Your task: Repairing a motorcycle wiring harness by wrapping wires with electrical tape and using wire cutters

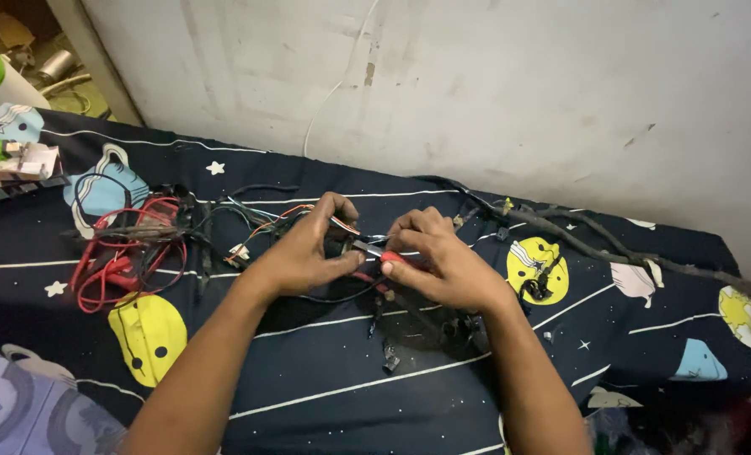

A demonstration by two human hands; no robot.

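Nearest lies a dark bed sheet (325, 371) printed with white lines, stars and yellow faces, and a small black connector (390, 361) rests on it just near of the hands. Above it the two forearms come in from the near edge. The right hand (443, 265) is curled around a small red-handled tool (390, 257), its metal tip pointing left. The left hand (308, 248) pinches a thin bundle of coloured wires (346, 224) between thumb and fingers, touching the tool's tip at the middle of the sheet. To the left lie coiled red leads (114, 265). Farther right, a black wiring harness (594, 240) runs along the foot of the pale wall (476, 84).
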